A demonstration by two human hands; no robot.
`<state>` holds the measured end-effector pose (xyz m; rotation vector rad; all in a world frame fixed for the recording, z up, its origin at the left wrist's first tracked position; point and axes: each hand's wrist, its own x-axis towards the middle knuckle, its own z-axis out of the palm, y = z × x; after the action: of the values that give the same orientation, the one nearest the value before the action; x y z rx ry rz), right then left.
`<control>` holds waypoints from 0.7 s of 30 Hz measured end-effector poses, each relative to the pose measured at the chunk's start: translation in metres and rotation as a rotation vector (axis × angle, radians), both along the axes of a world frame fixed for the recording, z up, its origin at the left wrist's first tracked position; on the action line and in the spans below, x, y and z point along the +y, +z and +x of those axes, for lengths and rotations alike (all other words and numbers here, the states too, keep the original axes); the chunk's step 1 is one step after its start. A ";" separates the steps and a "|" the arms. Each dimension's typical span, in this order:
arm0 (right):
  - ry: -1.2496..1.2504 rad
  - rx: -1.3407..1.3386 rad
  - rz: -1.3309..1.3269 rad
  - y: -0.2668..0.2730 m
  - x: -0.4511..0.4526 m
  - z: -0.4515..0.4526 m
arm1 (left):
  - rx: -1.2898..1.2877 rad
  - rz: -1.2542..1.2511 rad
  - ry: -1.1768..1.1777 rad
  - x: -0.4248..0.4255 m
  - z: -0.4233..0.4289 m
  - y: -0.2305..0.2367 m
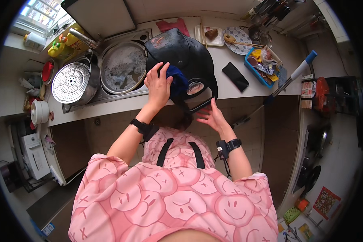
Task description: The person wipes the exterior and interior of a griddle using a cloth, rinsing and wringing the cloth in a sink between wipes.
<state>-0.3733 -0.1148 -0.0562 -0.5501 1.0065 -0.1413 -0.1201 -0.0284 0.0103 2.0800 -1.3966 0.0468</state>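
A black electric cooker (178, 50) with an oval control panel (195, 86) and a handle frame (201, 101) rests at the counter's front, its near part jutting past the edge. My left hand (158, 86) is against its left side with fingers spread. A bunched blue cloth (177, 79) shows beside my left thumb; the palm is hidden, so whether it grips the cloth is unclear. At the cooker's lower right corner is my right hand (211, 116). Its fingers are apart, and the thumb appears to touch the handle's edge.
Left of the cooker, a metal basin (124, 66) holds sudsy water, beside a pot topped with a steamer plate (71, 81). A smartphone (235, 77), a blue basket (261, 66) of packets and a patterned plate (237, 37) are to the right. A long-handled tool (292, 75) leans there.
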 end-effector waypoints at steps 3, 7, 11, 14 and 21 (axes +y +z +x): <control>-0.044 -0.013 -0.045 -0.010 0.009 0.021 | -0.048 0.023 0.007 0.002 -0.018 -0.024; -0.153 0.015 -0.127 -0.033 0.021 0.035 | -0.168 0.012 -0.107 -0.005 -0.005 -0.041; -0.166 0.041 -0.149 -0.047 0.022 0.036 | -0.159 -0.137 0.060 -0.044 0.062 -0.023; -0.145 0.032 -0.105 -0.030 0.024 0.039 | -0.131 -0.160 0.183 -0.037 0.051 -0.045; -0.174 0.002 -0.076 -0.030 0.023 0.042 | 0.030 -0.012 -0.087 0.020 -0.065 -0.045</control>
<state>-0.3313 -0.0923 -0.0862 -0.5315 1.0542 -0.3342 -0.1848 -0.0079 -0.0345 1.9996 -1.4635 -0.0117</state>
